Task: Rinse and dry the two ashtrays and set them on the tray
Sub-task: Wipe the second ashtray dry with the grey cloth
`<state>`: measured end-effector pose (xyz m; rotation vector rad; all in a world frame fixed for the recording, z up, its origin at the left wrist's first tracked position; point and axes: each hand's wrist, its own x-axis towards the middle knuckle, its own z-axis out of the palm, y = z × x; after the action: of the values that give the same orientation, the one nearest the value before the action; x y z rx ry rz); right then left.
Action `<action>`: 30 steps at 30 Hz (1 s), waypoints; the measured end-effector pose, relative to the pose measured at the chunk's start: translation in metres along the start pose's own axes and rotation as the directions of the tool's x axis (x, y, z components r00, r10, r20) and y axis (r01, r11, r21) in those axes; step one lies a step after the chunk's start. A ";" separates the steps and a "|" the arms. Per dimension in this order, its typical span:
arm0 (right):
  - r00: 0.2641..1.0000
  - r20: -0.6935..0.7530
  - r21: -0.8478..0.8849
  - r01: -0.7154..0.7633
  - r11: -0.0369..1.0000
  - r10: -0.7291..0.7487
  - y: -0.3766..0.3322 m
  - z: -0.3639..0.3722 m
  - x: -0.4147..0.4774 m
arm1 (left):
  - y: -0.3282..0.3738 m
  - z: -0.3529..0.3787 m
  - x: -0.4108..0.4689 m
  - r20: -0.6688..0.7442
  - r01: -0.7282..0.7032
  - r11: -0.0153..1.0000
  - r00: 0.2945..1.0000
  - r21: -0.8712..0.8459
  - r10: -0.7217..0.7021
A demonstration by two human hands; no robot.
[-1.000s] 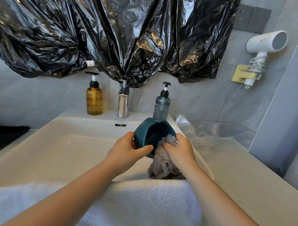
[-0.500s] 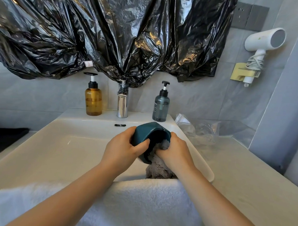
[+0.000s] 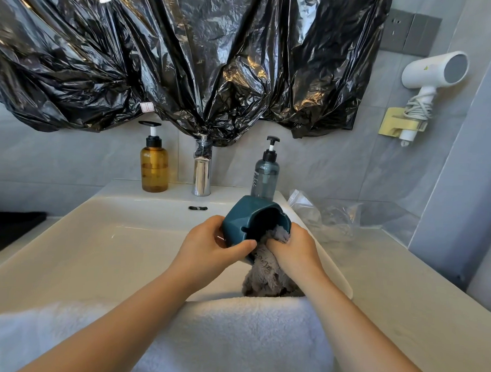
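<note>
Pale desk (image 3: 388,299) w/ white sink (image 3: 117,250) on it. Clear bag (image 3: 333,220) back R. Amber bottle (image 3: 154,167), tap (image 3: 202,175), grey bottle (image 3: 265,178) on sink's back ledge. White towel (image 3: 232,340) over front edge.

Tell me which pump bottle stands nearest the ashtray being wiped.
The grey-blue bottle, right of the tap, just behind the teal ashtray. The amber bottle stands left of the tap, farther away.

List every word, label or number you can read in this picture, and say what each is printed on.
Grey pump bottle: vertical white print, its end perhaps "POO"; the rest too small.
Hair dryer: small yellow-green mark, unreadable.
White tag on the black plastic: red marks, no legible words.
</note>
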<state>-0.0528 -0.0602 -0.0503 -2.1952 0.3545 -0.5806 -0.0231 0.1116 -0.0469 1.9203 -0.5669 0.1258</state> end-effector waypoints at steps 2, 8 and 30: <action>0.999 0.033 -0.018 0.000 1.000 0.000 0.001 0.003 0.002 | -0.001 0.000 0.001 -0.037 -0.038 0.999 0.999 -0.008 0.038; 0.996 0.013 -0.168 0.086 0.982 -0.085 -0.003 0.004 -0.003 | 0.000 -0.002 -0.001 -0.092 -0.085 0.992 0.991 0.095 0.094; 0.993 0.029 -0.207 0.114 0.972 -0.111 -0.006 0.008 -0.006 | -0.002 -0.008 0.006 -0.084 0.107 0.978 0.989 -0.178 -0.123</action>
<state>-0.0535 -0.0491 -0.0517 -2.4331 0.2941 -0.6088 -0.0151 0.1176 -0.0431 1.7629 -0.3887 0.0897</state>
